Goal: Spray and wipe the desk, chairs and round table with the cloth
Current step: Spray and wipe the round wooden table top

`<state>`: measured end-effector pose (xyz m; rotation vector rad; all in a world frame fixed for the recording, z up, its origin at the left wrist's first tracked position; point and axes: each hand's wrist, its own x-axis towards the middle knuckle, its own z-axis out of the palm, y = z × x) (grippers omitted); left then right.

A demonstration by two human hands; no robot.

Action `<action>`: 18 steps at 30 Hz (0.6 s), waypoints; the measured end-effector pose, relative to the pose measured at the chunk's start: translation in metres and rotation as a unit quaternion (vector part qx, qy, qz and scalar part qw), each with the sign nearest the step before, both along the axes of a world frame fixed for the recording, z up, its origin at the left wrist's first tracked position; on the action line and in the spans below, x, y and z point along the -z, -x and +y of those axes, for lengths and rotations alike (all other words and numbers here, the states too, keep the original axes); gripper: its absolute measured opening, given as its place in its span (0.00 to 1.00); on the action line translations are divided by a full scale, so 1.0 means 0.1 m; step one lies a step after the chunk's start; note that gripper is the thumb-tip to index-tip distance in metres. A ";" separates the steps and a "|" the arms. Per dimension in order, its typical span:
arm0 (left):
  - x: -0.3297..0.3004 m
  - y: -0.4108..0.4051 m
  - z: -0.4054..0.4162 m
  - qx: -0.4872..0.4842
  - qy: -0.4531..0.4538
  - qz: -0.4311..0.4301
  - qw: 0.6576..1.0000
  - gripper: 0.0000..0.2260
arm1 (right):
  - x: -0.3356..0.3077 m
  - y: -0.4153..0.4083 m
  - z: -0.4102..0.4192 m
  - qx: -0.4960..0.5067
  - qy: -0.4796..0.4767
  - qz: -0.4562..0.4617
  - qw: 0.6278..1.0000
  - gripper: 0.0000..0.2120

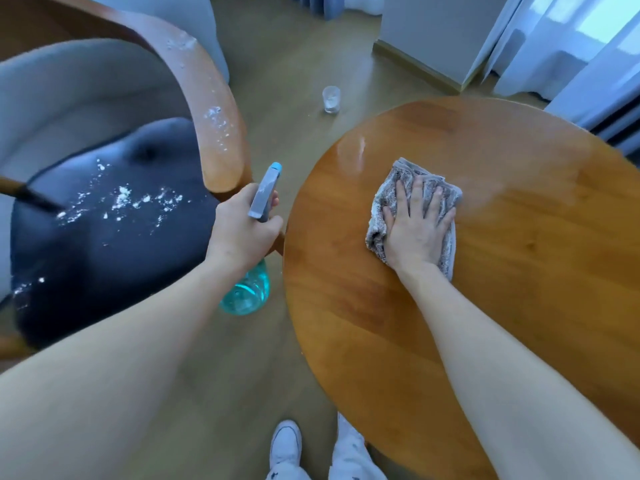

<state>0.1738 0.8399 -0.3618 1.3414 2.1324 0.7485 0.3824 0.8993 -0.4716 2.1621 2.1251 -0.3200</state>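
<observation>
Chair (104, 237): it fills the left of the frame. White crumbs or powder lie on its dark seat, and white specks sit also on the wooden armrest (214, 109) in the upper left. I judge this chair is not yet wiped.

Left hand (242, 230): at the centre-left, between chair and table. The fingers are curled around the neck of the spray bottle (247, 289), and the bottle hangs in the air above the floor. The nozzle points up and away from the person; one finger seems to be at the trigger, but I cannot tell if it presses.

Glass (331, 98): a small clear glass stands on the floor at the upper centre, well apart from the table.

Cloth (388, 192): a grey folded cloth lies flat on the round table, in its left part.

Right hand (419, 230): it presses on the cloth with straight, spread fingers and grips nothing.

Round table (519, 271): it takes the right of the frame. The wood shines, with a wet-looking gleam left of the cloth. I judge the wiping here is in progress.

Desk: not in view, so its state cannot be told.

Room: wooden floor, pale curtains (571, 39) at the upper right, white shoes (285, 445) at the bottom centre.
</observation>
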 end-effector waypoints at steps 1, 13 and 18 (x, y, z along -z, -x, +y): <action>0.00 0.07 -0.06 -0.003 0.002 0.001 1.000 0.08 | 0.01 0.12 -0.02 -0.010 -0.001 0.001 1.000 0.26; 0.10 0.70 -0.82 -0.023 0.022 -0.007 0.999 0.11 | 0.03 1.21 -0.81 -0.113 -0.019 0.033 0.993 0.26; 0.10 0.76 -1.13 -0.002 0.019 -0.013 1.000 0.11 | 0.04 1.22 -1.26 -0.145 -0.025 0.028 0.989 0.26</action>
